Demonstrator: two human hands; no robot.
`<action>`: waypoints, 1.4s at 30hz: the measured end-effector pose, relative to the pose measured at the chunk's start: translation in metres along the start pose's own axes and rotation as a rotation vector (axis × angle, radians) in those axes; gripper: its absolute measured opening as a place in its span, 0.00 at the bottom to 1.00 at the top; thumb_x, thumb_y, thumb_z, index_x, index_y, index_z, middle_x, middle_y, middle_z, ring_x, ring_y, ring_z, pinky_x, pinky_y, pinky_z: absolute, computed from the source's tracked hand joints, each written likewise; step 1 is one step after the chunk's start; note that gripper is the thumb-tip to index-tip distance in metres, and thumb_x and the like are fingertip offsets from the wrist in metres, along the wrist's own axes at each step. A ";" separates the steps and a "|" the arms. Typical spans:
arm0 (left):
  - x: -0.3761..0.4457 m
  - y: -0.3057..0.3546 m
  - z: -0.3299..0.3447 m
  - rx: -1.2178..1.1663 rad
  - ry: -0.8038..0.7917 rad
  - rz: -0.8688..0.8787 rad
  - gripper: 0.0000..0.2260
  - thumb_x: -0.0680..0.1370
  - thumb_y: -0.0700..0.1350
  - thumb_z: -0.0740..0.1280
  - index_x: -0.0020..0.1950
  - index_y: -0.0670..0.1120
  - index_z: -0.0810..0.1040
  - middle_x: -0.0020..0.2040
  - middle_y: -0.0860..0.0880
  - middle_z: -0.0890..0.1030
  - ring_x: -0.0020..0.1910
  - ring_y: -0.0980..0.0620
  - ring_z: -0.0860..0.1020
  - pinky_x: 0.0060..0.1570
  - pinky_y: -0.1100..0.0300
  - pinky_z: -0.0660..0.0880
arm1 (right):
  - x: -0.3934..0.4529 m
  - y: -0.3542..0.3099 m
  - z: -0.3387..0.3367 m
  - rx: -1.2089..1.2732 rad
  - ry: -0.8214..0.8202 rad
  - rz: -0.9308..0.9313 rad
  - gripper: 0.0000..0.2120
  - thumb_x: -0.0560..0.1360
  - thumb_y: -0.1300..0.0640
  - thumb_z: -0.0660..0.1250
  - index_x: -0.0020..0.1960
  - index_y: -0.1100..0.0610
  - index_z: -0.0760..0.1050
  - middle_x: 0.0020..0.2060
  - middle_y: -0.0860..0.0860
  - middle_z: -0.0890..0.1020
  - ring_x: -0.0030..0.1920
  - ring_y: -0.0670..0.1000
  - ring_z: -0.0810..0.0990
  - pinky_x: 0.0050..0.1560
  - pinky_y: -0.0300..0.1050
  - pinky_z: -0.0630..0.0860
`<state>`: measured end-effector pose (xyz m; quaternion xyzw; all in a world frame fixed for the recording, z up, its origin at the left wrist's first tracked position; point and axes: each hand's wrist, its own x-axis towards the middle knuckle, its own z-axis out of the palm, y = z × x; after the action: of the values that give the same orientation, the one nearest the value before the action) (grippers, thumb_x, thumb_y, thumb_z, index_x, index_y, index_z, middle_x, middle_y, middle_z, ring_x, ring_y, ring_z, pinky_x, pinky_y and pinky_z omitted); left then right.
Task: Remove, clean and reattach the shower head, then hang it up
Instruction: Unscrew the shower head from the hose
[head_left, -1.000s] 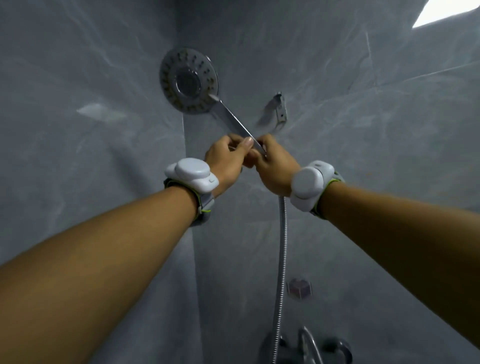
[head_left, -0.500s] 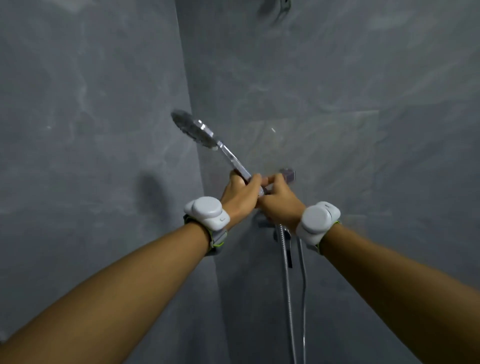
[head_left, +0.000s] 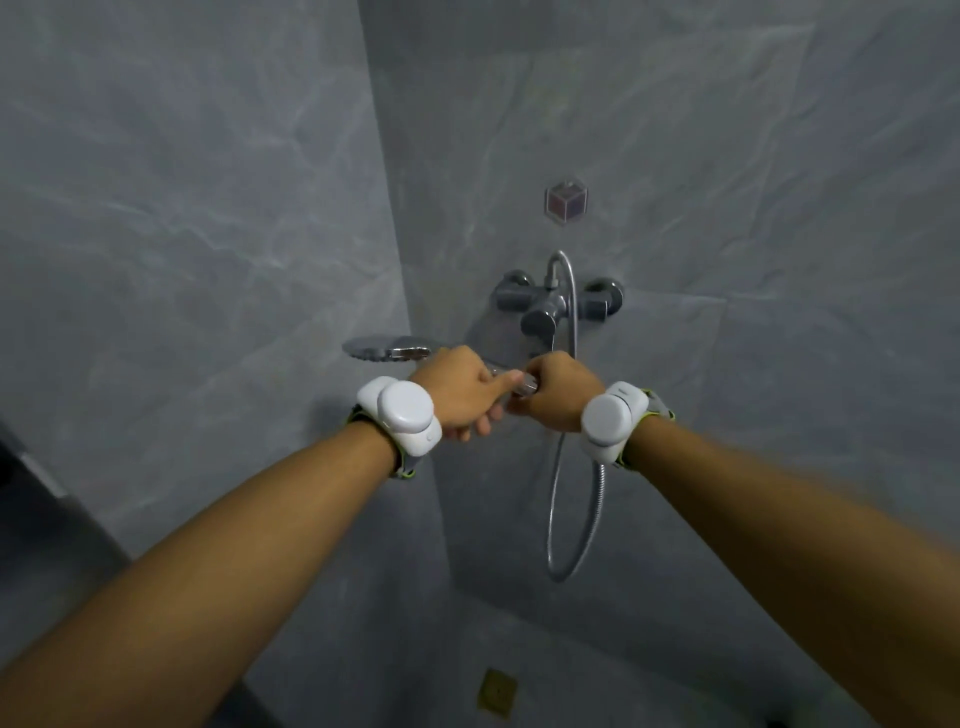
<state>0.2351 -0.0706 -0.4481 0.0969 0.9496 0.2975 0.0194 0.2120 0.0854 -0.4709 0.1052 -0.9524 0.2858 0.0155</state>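
The chrome shower head (head_left: 387, 348) lies almost flat and edge-on, pointing left, in front of the wall corner. My left hand (head_left: 460, 392) is closed around its handle. My right hand (head_left: 556, 389) grips the metal nut (head_left: 529, 385) where the hose meets the handle. The two hands touch at the joint. The flexible metal hose (head_left: 571, 530) drops from under my right hand, loops low and climbs back to the tap. The handle itself is mostly hidden inside my fists.
A grey mixer tap (head_left: 545, 306) is mounted on the marble wall just behind my hands. A small clear cube-shaped hook (head_left: 566, 201) sits on the wall above it. A brass floor drain (head_left: 497, 691) lies below. Grey walls meet in a corner to the left.
Both hands have brought the shower head down from up near the wall bracket to tap height, and it has tipped from slanting upward to nearly horizontal. The view has swung downward.
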 end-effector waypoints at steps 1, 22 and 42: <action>-0.002 0.002 0.007 0.025 0.025 0.022 0.22 0.80 0.58 0.64 0.35 0.43 0.83 0.30 0.48 0.83 0.23 0.50 0.77 0.25 0.63 0.72 | -0.002 0.007 0.003 -0.008 -0.033 0.002 0.10 0.69 0.49 0.73 0.37 0.53 0.76 0.37 0.53 0.81 0.39 0.53 0.80 0.37 0.44 0.71; -0.010 -0.065 0.110 0.714 0.029 0.151 0.09 0.76 0.50 0.66 0.53 0.47 0.78 0.50 0.44 0.83 0.49 0.39 0.81 0.38 0.56 0.67 | -0.023 0.036 0.078 -0.024 -0.683 0.240 0.12 0.72 0.54 0.73 0.41 0.58 0.71 0.31 0.53 0.71 0.28 0.51 0.67 0.29 0.38 0.65; 0.038 -0.116 0.119 0.685 -0.218 0.221 0.07 0.75 0.49 0.67 0.42 0.46 0.78 0.46 0.44 0.83 0.46 0.40 0.82 0.37 0.58 0.67 | 0.019 0.031 0.126 -0.504 -0.668 0.110 0.16 0.71 0.41 0.72 0.40 0.54 0.76 0.33 0.47 0.76 0.33 0.48 0.75 0.32 0.39 0.68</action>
<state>0.1888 -0.0895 -0.6108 0.2306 0.9703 -0.0491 0.0545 0.1908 0.0373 -0.5915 0.1337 -0.9494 -0.0056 -0.2841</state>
